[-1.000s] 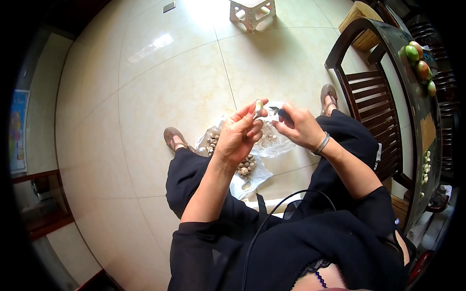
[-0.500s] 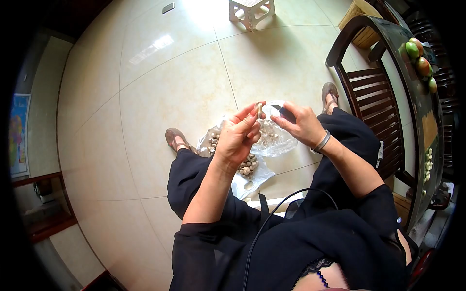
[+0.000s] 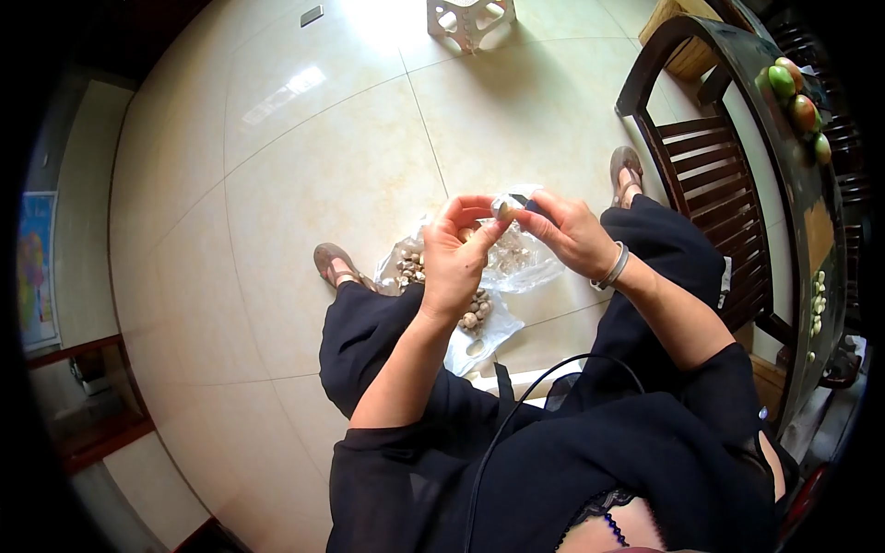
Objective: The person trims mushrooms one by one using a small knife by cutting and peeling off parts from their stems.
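Observation:
Between the thumb and fingers of my left hand (image 3: 458,253) is a small pale mushroom (image 3: 502,210). My right hand (image 3: 573,235) is closed around what looks like a small dark-handled knife (image 3: 532,206), mostly covered by the fingers. My right thumb meets the mushroom, so both hands come together there. Below them, more mushrooms (image 3: 476,315) lie in a white plastic bag (image 3: 489,339), and others (image 3: 409,265) sit in a bag to the left. Pale trimmings lie in a clear plastic bag (image 3: 544,272) under my right hand.
A dark wooden chair (image 3: 710,175) stands at the right beside a table (image 3: 784,170) bearing mangoes (image 3: 802,112) and small pale pieces (image 3: 819,304). A plastic stool (image 3: 470,23) and a phone-like object (image 3: 312,16) are on the tiled floor ahead. A black cable (image 3: 553,369) crosses my lap.
My left hand has turned, and the mushroom has tipped from upright to cap toward me. My right hand has moved left, bringing its thumb against the mushroom. The view has shifted slightly.

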A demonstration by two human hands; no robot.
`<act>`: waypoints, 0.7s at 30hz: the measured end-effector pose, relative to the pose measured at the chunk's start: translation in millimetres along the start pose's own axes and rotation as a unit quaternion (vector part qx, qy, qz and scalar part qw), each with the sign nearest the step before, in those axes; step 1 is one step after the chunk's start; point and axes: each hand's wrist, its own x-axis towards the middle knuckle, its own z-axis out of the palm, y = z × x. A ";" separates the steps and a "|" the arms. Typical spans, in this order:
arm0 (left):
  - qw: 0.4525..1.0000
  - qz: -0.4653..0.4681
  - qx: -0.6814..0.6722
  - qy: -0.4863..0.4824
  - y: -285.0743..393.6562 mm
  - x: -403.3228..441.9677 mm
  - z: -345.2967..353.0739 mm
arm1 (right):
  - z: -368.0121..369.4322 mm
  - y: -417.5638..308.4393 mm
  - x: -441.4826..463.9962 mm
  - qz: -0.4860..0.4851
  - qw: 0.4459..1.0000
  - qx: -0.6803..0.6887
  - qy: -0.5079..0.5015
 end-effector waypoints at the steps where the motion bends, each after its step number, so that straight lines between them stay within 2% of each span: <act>1: 0.998 0.035 0.060 -0.001 -3.6 1.1 -1.1 | -0.6 -2.1 -0.3 -0.005 1.000 -0.022 -0.008; 2: 0.990 0.071 0.121 -0.003 -5.6 1.5 -1.7 | -0.8 -3.8 -0.4 -0.004 1.000 -0.021 -0.007; 3: 0.988 0.068 0.138 0.000 -5.5 0.9 -1.9 | -1.0 -5.6 -0.4 -0.011 1.000 -0.025 -0.005; 8: 0.976 0.113 0.186 0.013 -3.1 -2.5 2.9 | -1.9 -5.5 -0.3 -0.006 0.999 -0.044 -0.013; 10: 0.970 0.128 0.207 0.015 -2.2 -4.0 4.1 | 0.8 -0.6 0.2 -0.065 0.997 -0.046 0.002; 13: 0.949 0.181 0.257 0.032 -1.5 -5.2 7.0 | 0.6 -1.9 0.0 -0.057 0.998 -0.036 -0.004; 15: 0.924 0.238 0.295 0.045 -0.2 -5.6 10.0 | 0.4 -1.7 0.1 -0.055 0.998 -0.036 -0.003; 16: 0.924 0.238 0.295 0.044 -2.3 -5.0 10.0 | 0.4 -1.7 0.1 -0.055 0.998 -0.037 -0.002; 21: 0.849 0.366 0.378 0.058 -12.8 0.2 7.1 | 2.9 -0.4 0.2 -0.054 0.998 -0.022 0.006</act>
